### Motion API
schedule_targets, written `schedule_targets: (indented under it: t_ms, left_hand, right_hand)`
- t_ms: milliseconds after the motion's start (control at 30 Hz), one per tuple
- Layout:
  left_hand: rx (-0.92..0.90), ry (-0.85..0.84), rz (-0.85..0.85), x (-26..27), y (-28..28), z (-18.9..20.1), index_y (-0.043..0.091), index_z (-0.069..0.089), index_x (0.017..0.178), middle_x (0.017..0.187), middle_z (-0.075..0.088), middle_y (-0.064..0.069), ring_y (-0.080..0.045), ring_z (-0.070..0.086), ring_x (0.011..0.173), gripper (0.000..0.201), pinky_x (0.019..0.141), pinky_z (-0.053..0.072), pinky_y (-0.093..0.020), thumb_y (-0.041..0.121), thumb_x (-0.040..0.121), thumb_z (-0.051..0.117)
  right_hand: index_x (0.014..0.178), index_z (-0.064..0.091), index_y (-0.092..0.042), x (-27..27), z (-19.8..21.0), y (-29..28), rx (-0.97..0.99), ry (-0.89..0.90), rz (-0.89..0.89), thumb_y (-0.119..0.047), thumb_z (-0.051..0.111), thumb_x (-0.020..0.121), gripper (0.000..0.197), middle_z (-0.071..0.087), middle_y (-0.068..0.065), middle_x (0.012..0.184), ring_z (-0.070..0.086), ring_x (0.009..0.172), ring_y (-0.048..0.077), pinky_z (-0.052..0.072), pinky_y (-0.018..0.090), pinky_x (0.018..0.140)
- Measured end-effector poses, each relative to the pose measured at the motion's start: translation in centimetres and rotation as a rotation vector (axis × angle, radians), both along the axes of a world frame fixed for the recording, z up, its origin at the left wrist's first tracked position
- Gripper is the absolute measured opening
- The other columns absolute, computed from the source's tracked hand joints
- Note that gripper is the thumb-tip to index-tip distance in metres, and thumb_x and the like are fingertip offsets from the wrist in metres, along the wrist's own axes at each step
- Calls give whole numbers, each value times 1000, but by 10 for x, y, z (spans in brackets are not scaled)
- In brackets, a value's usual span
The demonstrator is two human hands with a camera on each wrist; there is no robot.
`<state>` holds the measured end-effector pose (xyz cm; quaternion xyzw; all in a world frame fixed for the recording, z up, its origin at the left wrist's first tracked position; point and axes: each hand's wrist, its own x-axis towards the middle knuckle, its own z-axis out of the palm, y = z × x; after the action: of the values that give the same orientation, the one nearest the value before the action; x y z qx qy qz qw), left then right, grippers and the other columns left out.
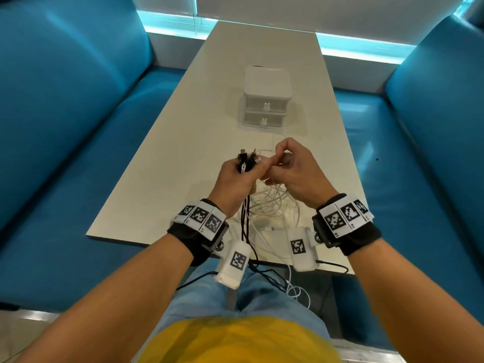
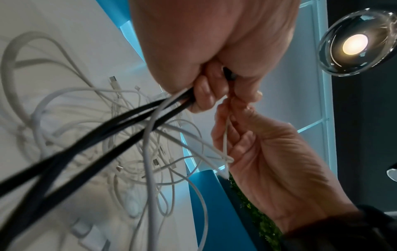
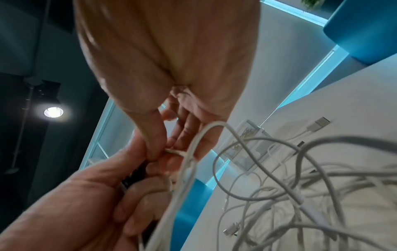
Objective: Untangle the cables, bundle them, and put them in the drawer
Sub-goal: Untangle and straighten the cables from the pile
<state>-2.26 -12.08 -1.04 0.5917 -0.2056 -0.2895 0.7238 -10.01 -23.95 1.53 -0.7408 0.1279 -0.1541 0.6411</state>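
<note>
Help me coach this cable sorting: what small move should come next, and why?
Probably draw the thin white cable pinched by the right hand clear of the white tangle on the table. The left hand already grips the black cables, and both drawers look closed.

I can't see how the black cables (image 2: 133,117) sit inside my left hand (image 1: 235,176), because my curled fingers hide them, and their low ends run off the edge of the left wrist view in a blur. My right hand (image 1: 293,174) covers part of the white cables (image 1: 272,203), so I can't tell which thin one it pinches. The drawer box (image 1: 265,100) is too far to see inside.
</note>
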Motion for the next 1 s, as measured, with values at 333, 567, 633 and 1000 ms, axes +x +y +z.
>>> schedule_targets:
  t_ms: [333, 567, 633, 1000]
  left_hand:
    - [-200, 222, 198, 37, 16, 28, 19, 53, 77, 70, 63, 5, -7, 55, 65, 29, 49, 33, -17, 35, 100, 44]
    - [-324, 396, 11, 37, 15, 41, 19, 47, 76, 52, 29, 7, -8, 34, 45, 35, 49, 45, -22, 44, 98, 40]
    - [-255, 367, 4, 35, 13, 39, 20, 49, 78, 52, 29, 9, -4, 24, 42, 24, 36, 25, -16, 35, 98, 49]
    - [55, 240, -128, 15, -10, 26, 7, 67, 100, 54, 36, 7, -3, 23, 40, 19, 36, 19, -16, -3, 87, 58]
  right_hand:
    - [84, 64, 4, -15, -38, -50, -410, 321, 66, 0, 69, 83, 6, 64, 0, 75, 57, 63, -2, 47, 14, 67]
    - [78, 66, -13, 4, -22, -56, -586, 346, 61, -8, 70, 83, 8, 66, -2, 73, 59, 66, 11, 50, 29, 72]
    - [77, 66, -12, 5, -15, -51, -511, 287, 89, -4, 67, 85, 11, 65, 1, 70, 59, 63, 11, 52, 29, 69]
    - [89, 61, 4, 0, 21, -23, -111, -187, -7, 12, 55, 89, 10, 70, 18, 83, 68, 78, 24, 57, 32, 70]
